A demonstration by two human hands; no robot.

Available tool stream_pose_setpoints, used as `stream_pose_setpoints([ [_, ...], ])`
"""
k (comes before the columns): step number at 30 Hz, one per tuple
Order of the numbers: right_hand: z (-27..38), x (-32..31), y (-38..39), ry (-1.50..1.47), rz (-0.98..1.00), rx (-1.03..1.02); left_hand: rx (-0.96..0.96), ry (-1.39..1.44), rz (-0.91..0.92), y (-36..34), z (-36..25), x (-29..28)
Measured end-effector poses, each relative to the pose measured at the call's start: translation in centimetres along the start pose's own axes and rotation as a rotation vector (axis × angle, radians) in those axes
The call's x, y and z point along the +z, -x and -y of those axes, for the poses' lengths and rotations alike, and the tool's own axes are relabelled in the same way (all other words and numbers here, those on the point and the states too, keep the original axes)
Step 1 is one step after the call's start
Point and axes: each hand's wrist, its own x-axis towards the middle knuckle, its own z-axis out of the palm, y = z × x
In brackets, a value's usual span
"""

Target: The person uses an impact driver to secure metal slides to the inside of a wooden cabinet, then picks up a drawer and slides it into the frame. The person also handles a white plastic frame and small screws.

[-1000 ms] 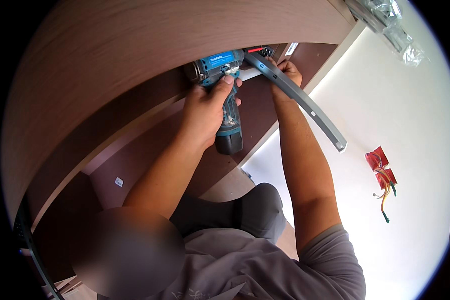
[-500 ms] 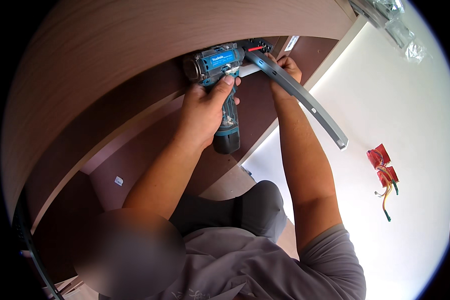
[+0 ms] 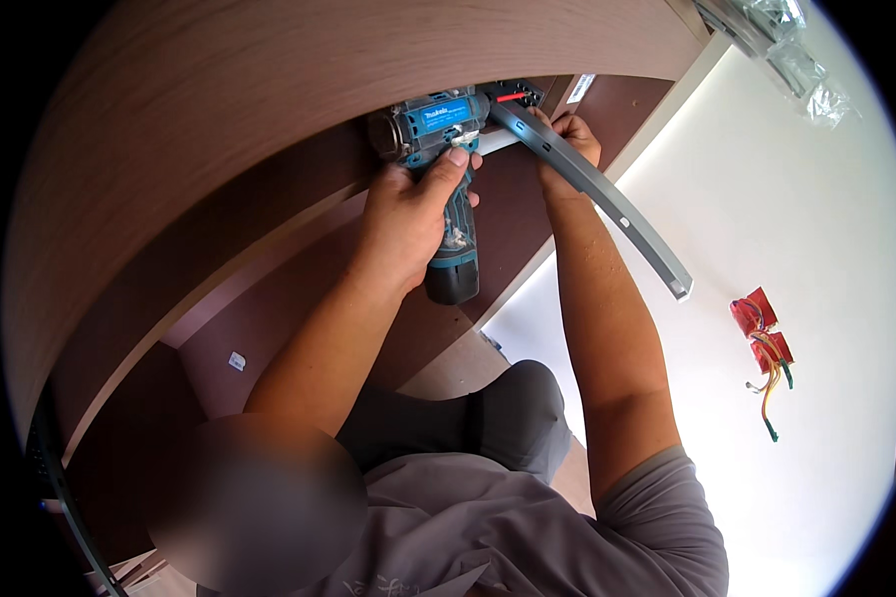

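My left hand (image 3: 404, 221) is wrapped round the grip of a teal and black cordless impact driver (image 3: 452, 239), its battery end hanging down. From its nose a red bit (image 3: 511, 98) points right, at a black perforated bracket (image 3: 530, 92) under the wooden panel. A long grey metal rail (image 3: 617, 204) slants from beside the bit down to the right, crossing in front of my right wrist. My right hand (image 3: 575, 139) is closed with curled fingers behind the rail's upper end, close to the bit tip. What those fingers grip is hidden.
A broad wood-grain panel (image 3: 269, 80) curves across the top, above brown cabinet boards (image 3: 513, 204). On the right stands a white wall (image 3: 767, 199), with coloured wires (image 3: 766, 368) coming out over red patches. Plastic-wrapped metal rails (image 3: 767, 45) lie at the upper right.
The impact driver and its bit have shifted very slightly to the right. My right hand and the metal rail stay where they were.
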Motion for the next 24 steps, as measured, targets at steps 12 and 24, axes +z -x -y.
stream_pose_setpoints([
  [12, 0.9, 0.0, 0.4, -0.034, 0.008, -0.01, 0.002, -0.007, 0.012, 0.0, 0.0, -0.3],
  [24, 1.0, 0.1, 0.6, -0.186, 0.02, -0.068, 0.012, -0.006, -0.003, 0.0, 0.0, -0.2],
])
